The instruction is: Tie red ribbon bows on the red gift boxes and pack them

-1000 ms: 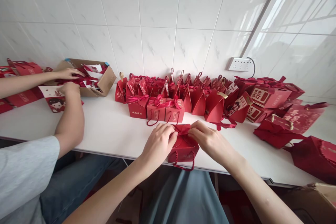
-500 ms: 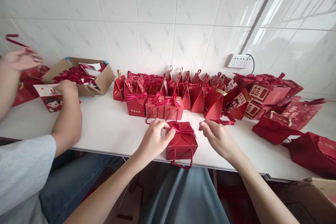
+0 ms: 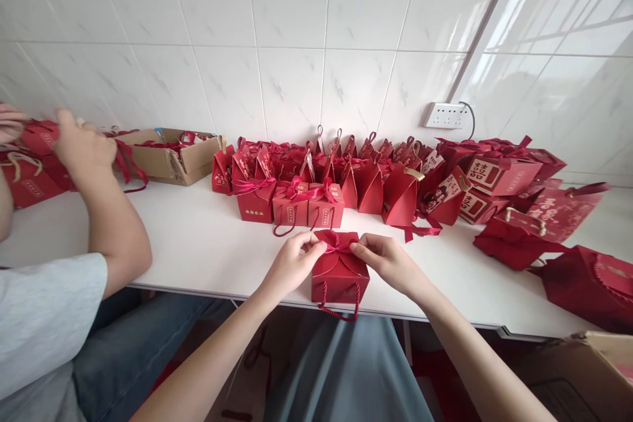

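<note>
A red gift box (image 3: pixel 339 280) stands at the table's front edge, with a ribbon bow (image 3: pixel 337 246) on its top and a twisted cord handle hanging down its near side. My left hand (image 3: pixel 299 257) pinches the left part of the bow between thumb and fingers. On the other side, my right hand (image 3: pixel 382 257) has its thumb and fingers closed on the bow's right part. Just behind stand small red boxes with bows (image 3: pixel 254 203), two of them side by side.
Rows of red bags (image 3: pixel 370 188) line the wall. More red boxes (image 3: pixel 504 175) are piled at right. An open carton (image 3: pixel 185 161) stands at back left, near another person's hands (image 3: pixel 86 145). A power strip (image 3: pixel 448 115) is on the wall.
My right hand has moved left onto the bow and closed on it. My left hand stays at the bow. The other person's hands have moved and a small printed box no longer shows there.
</note>
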A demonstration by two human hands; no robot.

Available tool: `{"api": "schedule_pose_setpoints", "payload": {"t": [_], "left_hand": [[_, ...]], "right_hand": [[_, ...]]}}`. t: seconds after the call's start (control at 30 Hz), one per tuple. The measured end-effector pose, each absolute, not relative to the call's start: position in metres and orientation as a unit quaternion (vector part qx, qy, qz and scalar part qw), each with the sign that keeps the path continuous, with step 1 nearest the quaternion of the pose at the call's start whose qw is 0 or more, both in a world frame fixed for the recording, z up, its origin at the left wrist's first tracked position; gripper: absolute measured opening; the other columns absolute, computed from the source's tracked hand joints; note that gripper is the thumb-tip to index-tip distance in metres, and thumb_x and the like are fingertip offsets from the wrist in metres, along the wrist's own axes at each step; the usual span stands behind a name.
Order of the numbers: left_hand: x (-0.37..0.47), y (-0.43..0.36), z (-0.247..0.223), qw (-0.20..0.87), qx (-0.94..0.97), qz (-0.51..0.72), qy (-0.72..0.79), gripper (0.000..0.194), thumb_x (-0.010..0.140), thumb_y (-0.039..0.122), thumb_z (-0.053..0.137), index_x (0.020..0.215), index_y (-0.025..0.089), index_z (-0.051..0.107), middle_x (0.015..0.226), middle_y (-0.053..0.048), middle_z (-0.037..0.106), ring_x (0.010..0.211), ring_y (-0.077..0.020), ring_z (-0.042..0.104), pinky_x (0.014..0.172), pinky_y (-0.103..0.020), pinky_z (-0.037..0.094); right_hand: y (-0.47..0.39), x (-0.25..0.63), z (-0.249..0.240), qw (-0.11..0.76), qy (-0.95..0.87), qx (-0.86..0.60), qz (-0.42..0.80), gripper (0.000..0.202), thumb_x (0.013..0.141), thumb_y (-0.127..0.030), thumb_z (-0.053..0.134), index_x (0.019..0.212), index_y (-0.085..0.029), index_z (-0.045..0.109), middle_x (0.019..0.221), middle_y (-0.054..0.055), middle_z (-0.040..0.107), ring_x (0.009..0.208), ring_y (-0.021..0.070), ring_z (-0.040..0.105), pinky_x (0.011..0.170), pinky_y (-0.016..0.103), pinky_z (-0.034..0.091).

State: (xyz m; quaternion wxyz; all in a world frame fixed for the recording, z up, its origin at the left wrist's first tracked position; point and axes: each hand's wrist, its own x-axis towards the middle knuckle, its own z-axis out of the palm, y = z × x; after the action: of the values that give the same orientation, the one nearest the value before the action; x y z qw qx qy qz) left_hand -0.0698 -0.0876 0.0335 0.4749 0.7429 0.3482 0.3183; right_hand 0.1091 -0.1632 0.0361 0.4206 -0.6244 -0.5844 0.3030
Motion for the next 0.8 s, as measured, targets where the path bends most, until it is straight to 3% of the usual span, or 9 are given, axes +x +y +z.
{"api": "schedule_pose_setpoints", "payload": {"t": [0.17, 0.53, 0.67, 0.8], "left_hand": [[-0.07, -0.087, 0.026, 0.493, 0.729, 0.326, 0.345, 0.026, 0.079, 0.037, 0.048, 0.061, 0.019, 0.041, 0.062, 0.004, 0.04, 0.061, -0.0122, 0.041, 0.06, -0.024, 0.032], [-0.069, -0.093, 0.022, 0.489, 0.711, 0.36, 0.355, 0.025, 0.076, 0.033, 0.045, 0.059, 0.019, 0.034, 0.066, 0.003, 0.035, 0.059, -0.0107, 0.037, 0.059, -0.025, 0.032], [-0.072, -0.091, 0.025, 0.443, 0.757, 0.344, 0.335, 0.021, 0.076, 0.03, 0.047, 0.061, 0.019, 0.039, 0.071, 0.001, 0.042, 0.069, -0.0131, 0.046, 0.064, -0.025, 0.037], [-0.076, -0.084, 0.033, 0.397, 0.791, 0.333, 0.325, 0.016, 0.079, 0.035, 0.051, 0.08, 0.02, 0.052, 0.09, -0.003, 0.054, 0.091, -0.0191, 0.052, 0.082, -0.031, 0.041]], "right_hand": [[-0.163, 0.112, 0.031, 0.465, -0.54, -0.575, 0.402, 0.044, 0.079, -0.058, 0.054, 0.061, -0.019, 0.043, 0.059, -0.005, 0.041, 0.055, 0.0091, 0.035, 0.054, 0.024, 0.029], [-0.16, 0.125, 0.019, 0.479, -0.521, -0.51, 0.489, 0.045, 0.077, -0.055, 0.062, 0.059, -0.018, 0.043, 0.058, -0.005, 0.037, 0.055, 0.0086, 0.032, 0.056, 0.025, 0.027], [-0.164, 0.132, 0.019, 0.474, -0.542, -0.522, 0.458, 0.047, 0.078, -0.06, 0.058, 0.06, -0.019, 0.045, 0.059, -0.004, 0.042, 0.057, 0.0103, 0.037, 0.059, 0.027, 0.033], [-0.166, 0.144, 0.015, 0.487, -0.464, -0.571, 0.47, 0.051, 0.076, -0.069, 0.052, 0.071, -0.019, 0.052, 0.066, 0.0, 0.05, 0.064, 0.014, 0.048, 0.07, 0.033, 0.044]]}}
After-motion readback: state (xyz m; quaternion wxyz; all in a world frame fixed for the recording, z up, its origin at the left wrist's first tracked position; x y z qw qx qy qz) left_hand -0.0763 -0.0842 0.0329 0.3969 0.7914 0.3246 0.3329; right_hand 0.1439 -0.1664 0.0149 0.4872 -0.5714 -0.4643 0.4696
